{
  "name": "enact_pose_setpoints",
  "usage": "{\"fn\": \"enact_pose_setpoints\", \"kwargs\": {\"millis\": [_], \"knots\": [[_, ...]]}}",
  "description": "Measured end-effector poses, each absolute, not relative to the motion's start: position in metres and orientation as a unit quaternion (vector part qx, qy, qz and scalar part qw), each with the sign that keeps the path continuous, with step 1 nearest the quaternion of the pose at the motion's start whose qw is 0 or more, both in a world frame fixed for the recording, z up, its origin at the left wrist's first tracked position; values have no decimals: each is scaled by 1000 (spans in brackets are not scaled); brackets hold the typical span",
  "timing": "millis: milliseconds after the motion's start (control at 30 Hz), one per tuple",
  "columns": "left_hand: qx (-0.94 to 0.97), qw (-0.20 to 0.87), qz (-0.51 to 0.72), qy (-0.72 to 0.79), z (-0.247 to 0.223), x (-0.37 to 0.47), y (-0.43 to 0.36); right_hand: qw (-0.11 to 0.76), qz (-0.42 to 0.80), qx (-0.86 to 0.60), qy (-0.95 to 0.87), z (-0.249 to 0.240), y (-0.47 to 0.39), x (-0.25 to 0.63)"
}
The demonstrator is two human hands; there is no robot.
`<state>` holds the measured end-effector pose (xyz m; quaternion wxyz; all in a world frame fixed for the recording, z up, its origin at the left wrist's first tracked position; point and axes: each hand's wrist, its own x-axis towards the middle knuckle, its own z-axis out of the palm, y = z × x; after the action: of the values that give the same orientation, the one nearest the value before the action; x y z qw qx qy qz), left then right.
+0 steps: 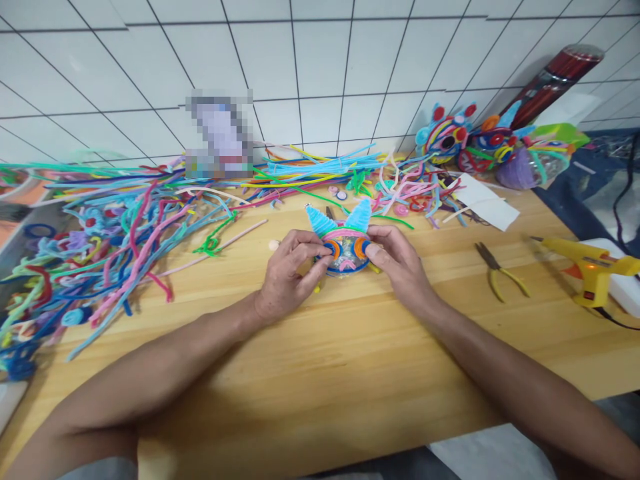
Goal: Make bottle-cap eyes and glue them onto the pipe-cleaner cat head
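Observation:
A pipe-cleaner animal head (346, 261) sits between my hands at the middle of the wooden table (310, 373). It has a clear body, two light blue pointed ears, a pink band, orange coiled eyes and a small pink mouth. My left hand (293, 273) is closed, thumb and forefinger pinching at the blue centre of the left eye. Round the other side, my right hand (400, 261) grips the head, its thumb resting on the right eye coil (361, 249). Dark plier tips (329, 212) show behind the ears.
Loose pipe cleaners (140, 233) heap on the left and along the tiled wall. Finished craft heads (445, 137) stand back right. Yellow-handled pliers (495, 270), a yellow glue gun (593, 267) and white paper (487, 203) lie on the right. A green twisted piece (213, 240) is at left.

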<state>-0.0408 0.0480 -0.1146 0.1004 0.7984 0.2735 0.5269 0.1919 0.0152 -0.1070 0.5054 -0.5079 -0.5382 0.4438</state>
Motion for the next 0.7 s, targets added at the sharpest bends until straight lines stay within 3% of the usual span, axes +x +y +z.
{"fn": "enact_pose_setpoints", "kwargs": {"millis": [700], "knots": [[787,165,528,274,-113,-41,44,508,466,-507,-518,-110,18,192]]}}
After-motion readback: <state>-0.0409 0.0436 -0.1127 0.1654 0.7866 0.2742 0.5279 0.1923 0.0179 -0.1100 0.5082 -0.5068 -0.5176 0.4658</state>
